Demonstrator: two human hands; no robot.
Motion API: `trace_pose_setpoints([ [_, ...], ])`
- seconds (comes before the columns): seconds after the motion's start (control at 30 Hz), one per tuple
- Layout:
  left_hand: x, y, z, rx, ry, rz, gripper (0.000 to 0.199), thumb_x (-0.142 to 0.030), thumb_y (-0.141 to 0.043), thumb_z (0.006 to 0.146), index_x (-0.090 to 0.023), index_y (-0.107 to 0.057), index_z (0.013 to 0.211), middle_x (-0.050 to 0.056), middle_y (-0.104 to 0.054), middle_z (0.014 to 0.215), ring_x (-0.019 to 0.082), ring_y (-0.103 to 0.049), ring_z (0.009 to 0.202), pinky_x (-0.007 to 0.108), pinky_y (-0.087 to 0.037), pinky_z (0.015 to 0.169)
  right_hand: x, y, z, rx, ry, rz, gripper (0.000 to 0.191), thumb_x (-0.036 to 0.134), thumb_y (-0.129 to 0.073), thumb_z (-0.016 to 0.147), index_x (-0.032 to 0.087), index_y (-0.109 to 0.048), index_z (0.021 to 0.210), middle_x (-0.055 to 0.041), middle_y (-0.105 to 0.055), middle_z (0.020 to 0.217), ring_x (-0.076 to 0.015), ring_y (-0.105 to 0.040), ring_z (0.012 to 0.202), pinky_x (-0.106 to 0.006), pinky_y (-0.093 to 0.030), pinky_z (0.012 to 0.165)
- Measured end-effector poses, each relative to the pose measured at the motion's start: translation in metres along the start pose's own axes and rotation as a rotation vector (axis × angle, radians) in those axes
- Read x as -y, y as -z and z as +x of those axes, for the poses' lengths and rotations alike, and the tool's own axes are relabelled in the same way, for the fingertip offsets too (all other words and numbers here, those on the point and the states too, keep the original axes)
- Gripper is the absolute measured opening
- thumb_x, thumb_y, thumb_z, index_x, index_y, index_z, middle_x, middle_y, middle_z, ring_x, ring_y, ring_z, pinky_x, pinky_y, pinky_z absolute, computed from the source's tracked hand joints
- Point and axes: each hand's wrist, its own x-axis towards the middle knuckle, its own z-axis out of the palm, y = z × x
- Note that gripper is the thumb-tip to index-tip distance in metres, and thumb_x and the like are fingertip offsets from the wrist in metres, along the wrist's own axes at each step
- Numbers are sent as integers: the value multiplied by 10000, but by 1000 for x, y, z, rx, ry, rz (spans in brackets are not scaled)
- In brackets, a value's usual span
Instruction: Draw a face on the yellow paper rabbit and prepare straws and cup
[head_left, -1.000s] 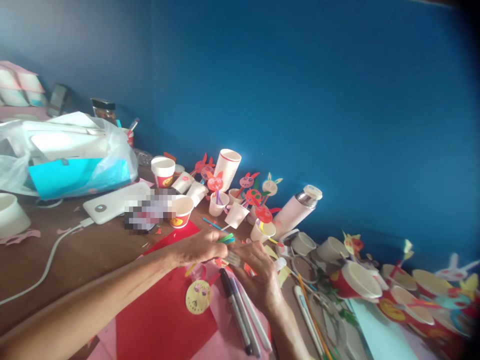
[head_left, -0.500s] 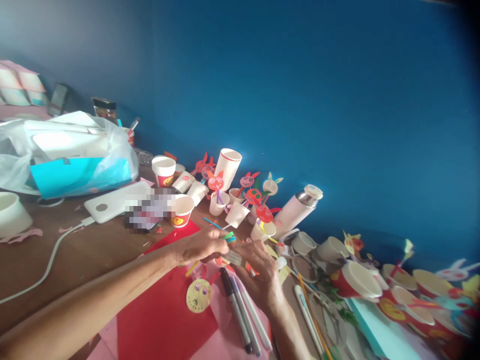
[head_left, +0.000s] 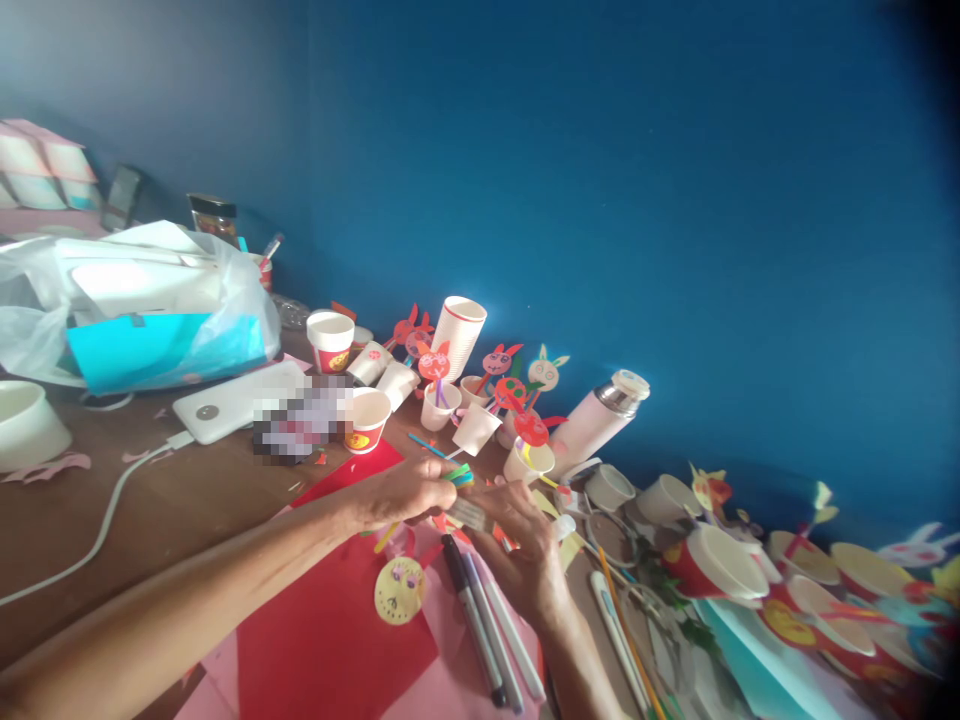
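My left hand (head_left: 411,492) is closed in a pinch, with narrow green and blue strips (head_left: 460,475) sticking out past its fingertips. My right hand (head_left: 525,535) is close beside it, fingers bent inward around a small pale piece (head_left: 469,516) between the hands; blur hides its kind. Under my left wrist a yellow strip (head_left: 385,538) pokes out. Just below lies a round yellow paper face (head_left: 400,590) with drawn eyes and pinkish ears, on red paper (head_left: 322,640). Several markers (head_left: 480,620) lie below my right hand.
Paper cups (head_left: 477,430) with paper animal heads stand along the wall, beside a tilted-looking thermos (head_left: 600,420). Left are a plastic bag (head_left: 247,300), a white power bank (head_left: 240,402) with a cable, and a blurred-out item. More red cups (head_left: 712,565) crowd the right.
The view has shifted very slightly, so things sit a few pixels further right. Both hands keep nearly the same pose and place.
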Motion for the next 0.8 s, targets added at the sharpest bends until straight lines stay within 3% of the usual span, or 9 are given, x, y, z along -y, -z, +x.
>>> trace_pose_setpoints([
  [0.17, 2, 1, 2, 46, -17, -120, 197, -317, -534, 603, -208, -448, 741, -112, -304, 499, 62, -169, 451, 235, -125, 450, -2, 6, 1, -41, -81, 26, 238, 324, -616, 948, 276, -725, 1154, -49, -727, 918, -224, -636, 842, -373, -517, 759],
  [0.33, 8, 13, 5, 187, -68, -107, 235, -367, -662, 706, -186, -527, 768, -97, -331, 510, 64, -221, 443, 231, -154, 440, -3, 8, 2, -91, -165, 178, 319, 482, -591, 944, 254, -757, 1094, -72, -731, 948, -232, -678, 870, -347, -549, 764],
  [0.43, 13, 20, 7, 237, -135, -94, 399, -489, -736, 728, -161, -598, 910, -84, -383, 578, 60, -253, 472, 224, -172, 452, -5, 5, 1, -141, -172, 225, 329, 498, -606, 929, 251, -762, 1081, -74, -709, 948, -230, -665, 890, -336, -555, 766],
  [0.57, 18, 19, 9, 203, -188, -76, 500, -553, -789, 713, -139, -618, 935, -72, -437, 636, 55, -299, 515, 208, -227, 476, -11, 0, -4, -228, -186, 253, 350, 509, -634, 908, 266, -742, 1136, -76, -654, 1031, -234, -621, 973, -370, -550, 830],
  [0.7, 21, 13, 11, 146, -259, -67, 474, -502, -806, 727, -133, -618, 957, -16, -574, 748, 100, -491, 658, 222, -367, 607, -13, 1, -6, -258, -203, 236, 433, 496, -657, 898, 270, -659, 1267, -86, -631, 1107, -241, -605, 1019, -414, -526, 887],
  [0.8, 20, 8, 11, 113, -266, -52, 473, -507, -803, 722, -142, -597, 942, -3, -593, 805, 141, -549, 758, 268, -428, 721, -9, 5, -4, -342, -161, 169, 261, 372, -637, 936, 271, -712, 1164, -67, -620, 1034, -207, -601, 962, -352, -529, 830],
])
